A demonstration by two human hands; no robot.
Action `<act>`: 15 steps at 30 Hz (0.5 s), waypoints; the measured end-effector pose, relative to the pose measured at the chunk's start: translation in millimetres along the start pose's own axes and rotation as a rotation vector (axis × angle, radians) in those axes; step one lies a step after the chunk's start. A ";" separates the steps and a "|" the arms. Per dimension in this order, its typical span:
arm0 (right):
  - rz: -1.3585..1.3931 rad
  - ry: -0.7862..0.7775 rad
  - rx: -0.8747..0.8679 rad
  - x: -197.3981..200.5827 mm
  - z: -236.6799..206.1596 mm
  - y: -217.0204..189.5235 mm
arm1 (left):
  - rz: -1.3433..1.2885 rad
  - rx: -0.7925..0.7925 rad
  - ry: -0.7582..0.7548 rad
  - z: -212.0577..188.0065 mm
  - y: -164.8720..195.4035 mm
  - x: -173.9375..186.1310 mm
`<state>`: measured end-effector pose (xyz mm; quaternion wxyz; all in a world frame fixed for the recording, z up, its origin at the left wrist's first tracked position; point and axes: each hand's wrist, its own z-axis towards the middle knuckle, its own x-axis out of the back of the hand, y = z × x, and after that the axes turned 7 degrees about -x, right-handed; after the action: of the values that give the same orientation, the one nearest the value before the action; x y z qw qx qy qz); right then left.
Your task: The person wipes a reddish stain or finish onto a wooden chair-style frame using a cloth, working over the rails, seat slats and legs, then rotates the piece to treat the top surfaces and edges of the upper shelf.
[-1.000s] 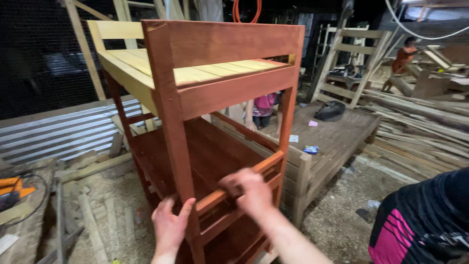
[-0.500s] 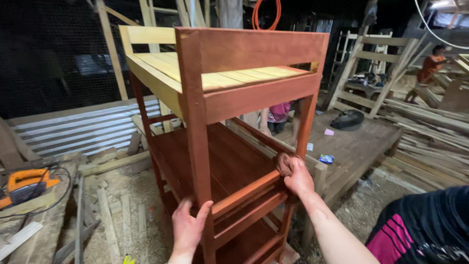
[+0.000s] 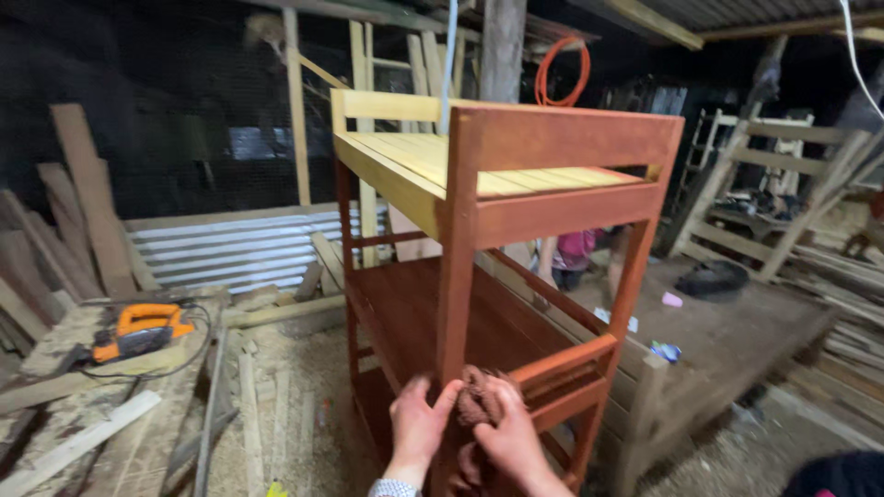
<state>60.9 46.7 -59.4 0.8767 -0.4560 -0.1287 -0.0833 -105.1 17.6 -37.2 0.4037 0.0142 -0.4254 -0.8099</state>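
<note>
My left hand point(image 3: 419, 428) wrapped around the near post of the red-brown bunk frame point(image 3: 502, 230), my right hand's point(image 3: 511, 437) grip pinching a brown rag point(image 3: 477, 398) against it, orange planer point(image 3: 140, 329) far left.

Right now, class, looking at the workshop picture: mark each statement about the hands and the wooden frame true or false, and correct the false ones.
1. Both hands are at the front post of the frame. True.
2. The right hand presses a brownish rag to the post. True.
3. The left hand holds the orange power tool. False: the tool lies on boards at the left, untouched.
4. The top slats are stained dark red. False: they are pale yellow wood.
</note>
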 end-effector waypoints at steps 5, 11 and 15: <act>0.276 0.133 -0.195 30.5 32.9 6.0 | -0.086 -0.024 -0.047 1.7 -11.8 -6.6; 0.387 0.409 0.081 52.9 64.3 -72.8 | -0.388 -0.079 -0.011 -4.4 0.7 7.2; 0.489 0.520 0.388 41.5 83.5 -155.5 | -0.460 -0.140 0.037 -4.2 18.5 26.0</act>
<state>46.9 25.4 120.2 0.9437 -0.2630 0.1964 0.0409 -109.2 -8.4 -18.6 0.2165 0.0977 -0.3464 -0.9075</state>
